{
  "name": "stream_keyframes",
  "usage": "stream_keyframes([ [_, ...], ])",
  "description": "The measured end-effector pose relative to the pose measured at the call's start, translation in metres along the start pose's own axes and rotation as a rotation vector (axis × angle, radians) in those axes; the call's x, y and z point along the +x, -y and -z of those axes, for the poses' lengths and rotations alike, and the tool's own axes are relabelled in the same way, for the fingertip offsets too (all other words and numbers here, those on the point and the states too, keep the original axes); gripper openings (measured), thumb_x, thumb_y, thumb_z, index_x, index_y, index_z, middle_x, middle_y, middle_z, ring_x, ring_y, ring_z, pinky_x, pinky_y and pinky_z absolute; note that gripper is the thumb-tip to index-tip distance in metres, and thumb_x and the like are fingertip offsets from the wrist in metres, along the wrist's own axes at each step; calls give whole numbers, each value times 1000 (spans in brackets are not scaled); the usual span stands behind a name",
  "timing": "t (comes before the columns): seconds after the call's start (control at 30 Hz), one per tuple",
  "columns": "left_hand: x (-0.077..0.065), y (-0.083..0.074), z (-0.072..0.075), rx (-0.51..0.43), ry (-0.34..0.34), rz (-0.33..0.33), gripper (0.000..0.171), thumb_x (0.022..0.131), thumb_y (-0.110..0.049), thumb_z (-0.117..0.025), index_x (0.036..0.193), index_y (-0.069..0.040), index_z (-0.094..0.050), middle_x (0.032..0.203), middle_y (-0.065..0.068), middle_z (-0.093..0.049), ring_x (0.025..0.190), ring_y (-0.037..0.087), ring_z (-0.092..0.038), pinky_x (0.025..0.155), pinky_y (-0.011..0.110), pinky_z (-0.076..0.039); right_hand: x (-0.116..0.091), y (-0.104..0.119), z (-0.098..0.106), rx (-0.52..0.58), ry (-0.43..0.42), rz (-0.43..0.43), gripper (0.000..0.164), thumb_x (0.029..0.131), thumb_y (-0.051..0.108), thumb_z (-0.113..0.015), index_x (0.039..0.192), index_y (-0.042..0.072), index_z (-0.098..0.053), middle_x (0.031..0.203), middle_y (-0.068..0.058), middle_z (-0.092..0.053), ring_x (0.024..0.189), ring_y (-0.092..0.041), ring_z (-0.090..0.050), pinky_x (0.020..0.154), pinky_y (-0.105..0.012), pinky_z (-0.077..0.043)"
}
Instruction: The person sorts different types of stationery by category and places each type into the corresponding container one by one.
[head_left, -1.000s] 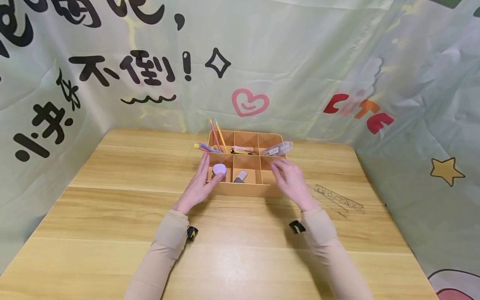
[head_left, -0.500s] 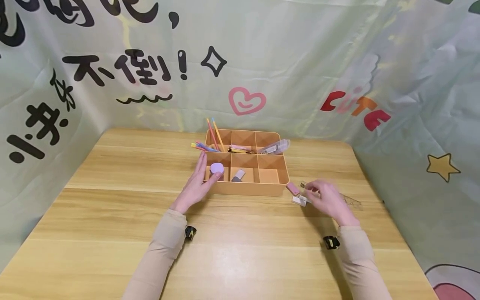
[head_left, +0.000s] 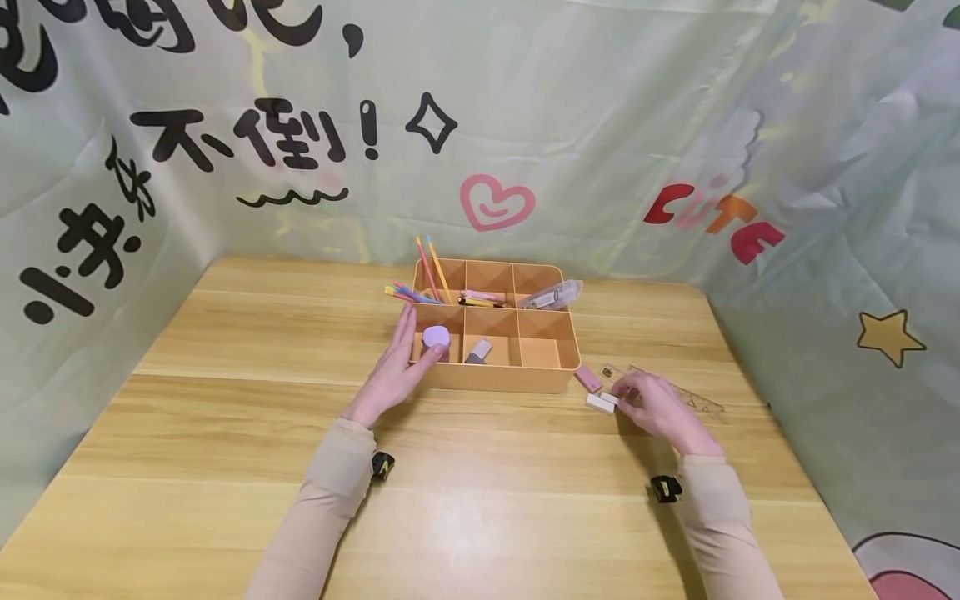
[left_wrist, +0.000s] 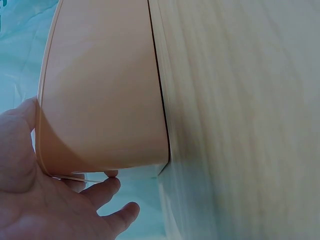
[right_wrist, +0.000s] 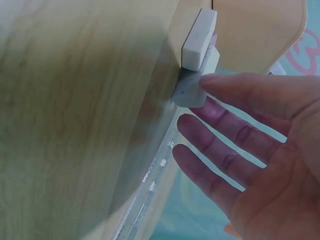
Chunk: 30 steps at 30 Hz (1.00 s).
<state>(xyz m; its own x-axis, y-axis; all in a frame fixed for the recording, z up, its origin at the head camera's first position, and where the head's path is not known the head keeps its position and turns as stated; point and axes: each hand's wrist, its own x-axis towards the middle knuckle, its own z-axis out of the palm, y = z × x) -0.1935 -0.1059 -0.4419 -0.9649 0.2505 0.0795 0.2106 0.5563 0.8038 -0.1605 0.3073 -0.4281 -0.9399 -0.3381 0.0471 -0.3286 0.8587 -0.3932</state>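
Observation:
A tan desk organizer [head_left: 498, 379] with several compartments stands at the back of the table. My left hand [head_left: 386, 379] holds its front left corner, thumb over the front rim and fingers along the left side. A round purple-topped item [head_left: 436, 337] sits in the compartment beside that thumb. To the organizer's right, my right hand [head_left: 663, 410] pinches a white eraser [right_wrist: 192, 90] between thumb and forefinger; its other fingers are spread loosely. Another white eraser [head_left: 599, 403] lies against it on the table, and a pink block [head_left: 588, 379] lies just behind.
Clear rulers [head_left: 697, 399] lie partly behind my right hand. Pencils [head_left: 438, 271], pens and a clear purple-tinted packet [head_left: 553, 295] fill the rear compartments. A grey-and-white block [head_left: 478, 351] rests in the front middle one. A printed cloth [head_left: 585, 125] hangs behind the table.
My right hand has left the organizer's front right compartment and moved right, down to the erasers, where it now pinches one. The left hand has stayed at the organizer's corner.

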Motion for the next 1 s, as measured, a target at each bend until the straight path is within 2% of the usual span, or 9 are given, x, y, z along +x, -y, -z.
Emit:
stream_keyframes([
  [0.37,0,0,0,-4,2,5,87,105,-45,-49,162,-8,6,171,3,15,158,35,-3,127,56,-13,3,-2,-1,21,56,-38,12,84,-6,-71,95,-1,-72,90,-14,-74,85,-28,-71,79,-49,-58],
  [0.57,0,1,0,3,3,3,88,105,-45,-49,161,-8,7,171,5,15,158,36,-3,126,58,-13,4,-2,-1,30,63,-52,11,85,-6,-70,96,-3,-72,89,-14,-74,83,-26,-70,77,-47,-58],
  [0.7,1,1,0,4,2,4,87,105,-45,-48,161,-8,7,171,4,15,158,35,-3,127,57,-13,4,-2,-1,18,35,-44,11,84,-6,-70,95,-4,-72,87,-14,-74,80,-25,-69,75,-46,-59],
  [1.0,0,0,0,4,4,15,87,104,-46,-48,162,-9,7,171,4,15,159,34,-3,127,58,-12,1,0,5,26,-94,-25,14,82,-10,-68,95,-6,-71,88,-20,-74,79,-31,-70,76,-50,-60],
])
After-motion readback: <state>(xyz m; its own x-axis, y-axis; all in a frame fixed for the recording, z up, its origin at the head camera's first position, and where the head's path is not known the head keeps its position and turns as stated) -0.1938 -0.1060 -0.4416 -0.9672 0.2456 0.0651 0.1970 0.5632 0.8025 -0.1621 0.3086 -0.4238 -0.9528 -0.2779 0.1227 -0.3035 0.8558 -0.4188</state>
